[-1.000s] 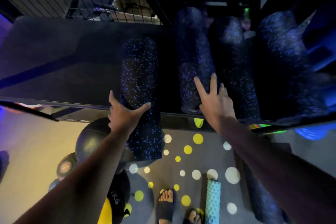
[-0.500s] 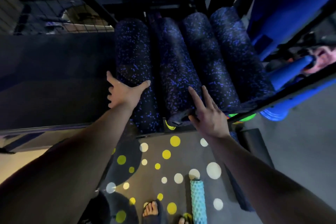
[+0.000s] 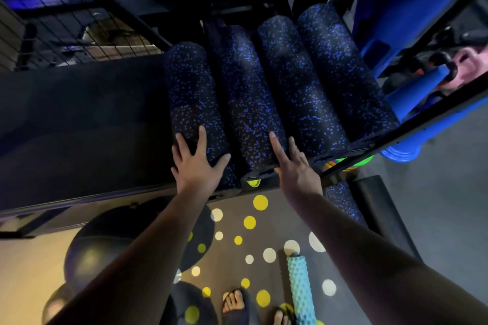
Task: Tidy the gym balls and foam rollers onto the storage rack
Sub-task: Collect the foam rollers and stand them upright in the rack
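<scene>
Several black foam rollers with blue specks lie side by side on the dark shelf of the storage rack. My left hand rests flat, fingers spread, on the near end of the leftmost roller. Fingers straight, my right hand touches the near end of the second roller, close to the third roller. A turquoise bumpy roller lies on the floor near my feet. Dark gym balls sit on the floor under the shelf at the left.
The shelf's left half is bare. A wire mesh panel stands behind it. Blue mats and a blue roller fill the right side. Another speckled roller and a black one lie on the dotted floor mat.
The leftmost roller slid farther onto the shelf and now lies against the others. Both hands followed it to the rollers' near ends, and my view shifted right.
</scene>
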### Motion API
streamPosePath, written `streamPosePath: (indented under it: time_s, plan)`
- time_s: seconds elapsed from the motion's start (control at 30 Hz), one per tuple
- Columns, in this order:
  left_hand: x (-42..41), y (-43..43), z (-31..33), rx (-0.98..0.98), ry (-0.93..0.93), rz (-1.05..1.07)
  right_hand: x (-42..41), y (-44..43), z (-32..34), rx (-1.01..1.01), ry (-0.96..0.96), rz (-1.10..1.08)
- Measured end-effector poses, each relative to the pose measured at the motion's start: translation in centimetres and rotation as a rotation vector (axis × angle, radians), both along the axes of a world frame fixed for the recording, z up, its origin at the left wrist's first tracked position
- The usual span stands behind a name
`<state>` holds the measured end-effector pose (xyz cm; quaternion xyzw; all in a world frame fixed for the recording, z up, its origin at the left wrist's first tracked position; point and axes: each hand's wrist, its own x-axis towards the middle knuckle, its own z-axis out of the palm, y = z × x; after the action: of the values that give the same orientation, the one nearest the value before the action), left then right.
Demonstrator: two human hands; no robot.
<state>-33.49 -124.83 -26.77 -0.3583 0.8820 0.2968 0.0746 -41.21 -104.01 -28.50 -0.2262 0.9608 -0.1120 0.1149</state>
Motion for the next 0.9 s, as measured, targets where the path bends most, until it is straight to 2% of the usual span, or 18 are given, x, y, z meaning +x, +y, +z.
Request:
streamPosePath:
  time_s: [0.33, 0.5, 0.57, 0.63, 0.7, 0.77, 0.83, 0.9]
  plan:
    - [-0.8, -0.2, 0.5, -0.026, -0.136, -0.027, 0.3, -0.2, -0.2, 0.046, 0.017, 0.000]
    - [-0.5, 1.1, -0.3, -0.234, -0.164, -0.042, -0.2, 0.3, -0.5, 0.020, -0.006, 0.050]
    - [-0.6, 2.5, 0.2, -0.349, -0.117, -0.040, -0.3, 1.5, -0.2, -0.086, 0.013, 0.103]
    - [-0.5, 5.4, 0.6, -0.448, 0.092, 0.016, 0.3, 4.3, -0.5, -0.225, 0.075, 0.112]
    - [-0.3, 10.4, 0.4, -0.457, 0.404, 0.044, 1.3, 9.1, -1.5, -0.338, 0.112, 0.043]
    - [0.3, 17.5, -1.3, -0.454, 0.574, 0.004, 2.2, 15.9, -3.0, -0.347, 0.084, -0.068]
    - [0.8, 25.3, -3.5, -0.314, 0.550, 0.030, 2.8, 23.8, -5.0, -0.252, -0.013, -0.178]
    - [1.5, 33.4, -6.1, -0.090, 0.384, 0.104, 3.9, 32.2, -6.9, -0.122, -0.119, -0.252]
